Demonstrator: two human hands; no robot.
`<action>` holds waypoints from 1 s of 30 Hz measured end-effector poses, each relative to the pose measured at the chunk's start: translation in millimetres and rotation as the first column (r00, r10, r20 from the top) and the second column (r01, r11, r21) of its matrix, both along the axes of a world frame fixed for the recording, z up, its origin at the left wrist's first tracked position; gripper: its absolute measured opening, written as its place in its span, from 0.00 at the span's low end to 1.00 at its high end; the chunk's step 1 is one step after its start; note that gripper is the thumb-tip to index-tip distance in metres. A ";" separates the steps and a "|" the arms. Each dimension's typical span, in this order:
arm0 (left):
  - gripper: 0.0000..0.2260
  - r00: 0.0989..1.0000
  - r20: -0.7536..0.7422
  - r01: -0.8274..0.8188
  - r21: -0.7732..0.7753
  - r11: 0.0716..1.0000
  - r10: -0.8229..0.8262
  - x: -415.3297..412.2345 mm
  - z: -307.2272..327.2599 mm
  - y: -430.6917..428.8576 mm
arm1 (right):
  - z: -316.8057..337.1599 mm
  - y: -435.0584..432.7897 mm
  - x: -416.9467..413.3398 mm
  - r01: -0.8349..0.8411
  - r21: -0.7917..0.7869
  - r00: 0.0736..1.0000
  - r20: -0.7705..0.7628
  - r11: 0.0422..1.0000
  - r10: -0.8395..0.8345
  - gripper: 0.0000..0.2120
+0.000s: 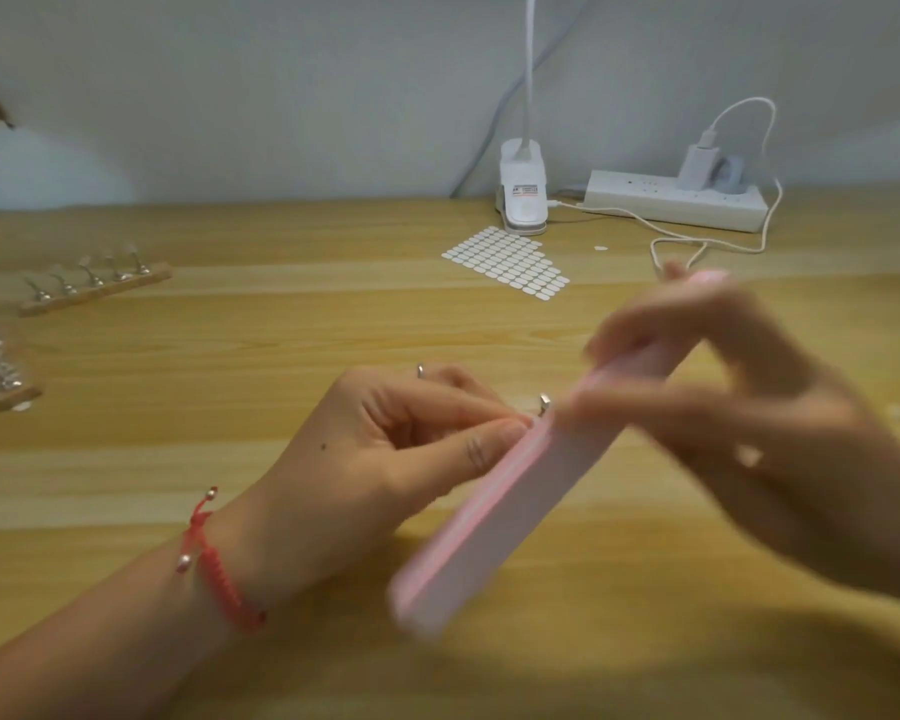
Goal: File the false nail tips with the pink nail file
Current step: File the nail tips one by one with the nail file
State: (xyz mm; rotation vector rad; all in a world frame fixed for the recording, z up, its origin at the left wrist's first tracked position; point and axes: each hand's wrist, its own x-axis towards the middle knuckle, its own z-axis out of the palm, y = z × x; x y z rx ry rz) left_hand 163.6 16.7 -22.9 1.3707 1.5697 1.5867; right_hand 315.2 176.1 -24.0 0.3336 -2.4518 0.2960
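Seemingly mid-filing, head view: the blurred right hand (739, 407) grips the pink nail file (489, 511) above the tabletop's (281, 345) near edge, against a metal-tipped holder (544, 405) the left hand (406, 449) pinches; nail tip hidden. The stand of holders (94, 280) by the left edge likely remains.

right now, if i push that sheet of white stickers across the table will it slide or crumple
The sticker sheet lies flat on the table with no thickness showing, so it is probably light and floppy. A push would likely slide or buckle it. One loose tab lies apart, so tabs may peel off.
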 end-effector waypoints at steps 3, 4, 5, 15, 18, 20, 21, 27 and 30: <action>0.08 0.999 -0.027 0.019 0.012 1.000 -0.018 0.2 -2.0 0.3 | 9.9 23.8 -5.2 0.044 0.030 0.999 0.031 0.999 -0.045 0.19; 0.08 1.000 -0.016 0.007 0.017 1.000 -0.006 -1.5 -2.6 0.3 | 7.1 23.3 -1.9 0.066 0.003 0.997 0.026 0.998 -0.066 0.19; 0.07 1.000 -0.016 -0.005 0.018 1.000 0.006 -2.4 -3.0 0.1 | 8.5 26.0 1.1 0.072 -0.004 0.997 0.021 0.997 -0.072 0.18; 0.08 0.957 0.239 -0.186 0.063 0.981 0.166 -12.4 -2.6 -1.4 | 7.7 92.7 -8.1 0.232 -0.667 0.917 -0.093 0.708 -0.388 0.22; 0.11 0.910 0.288 -0.328 0.064 0.942 0.298 -17.7 -4.3 0.4 | -7.2 86.2 -12.9 0.084 -0.927 0.970 -0.008 0.366 -0.244 0.20; 0.10 0.907 0.233 -0.377 0.070 0.924 0.352 -17.7 -4.1 1.1 | -13.0 79.0 -16.7 0.050 -0.978 0.986 0.017 0.202 -0.164 0.19; 0.10 0.910 0.178 -0.393 0.084 0.916 0.374 -16.9 -3.3 1.2 | -13.2 76.6 -16.8 0.009 -0.995 0.991 -0.005 0.099 -0.135 0.19; 0.08 0.906 -0.010 -0.421 0.107 0.901 0.424 -9.8 3.2 3.5 | -13.8 69.8 -16.4 -0.021 -0.959 0.994 0.009 -0.282 -0.105 0.17; 0.06 0.901 -0.143 -0.401 0.094 0.911 0.410 -5.6 0.1 6.9 | -15.4 68.5 -17.3 0.016 -0.943 0.998 0.036 -0.333 -0.053 0.17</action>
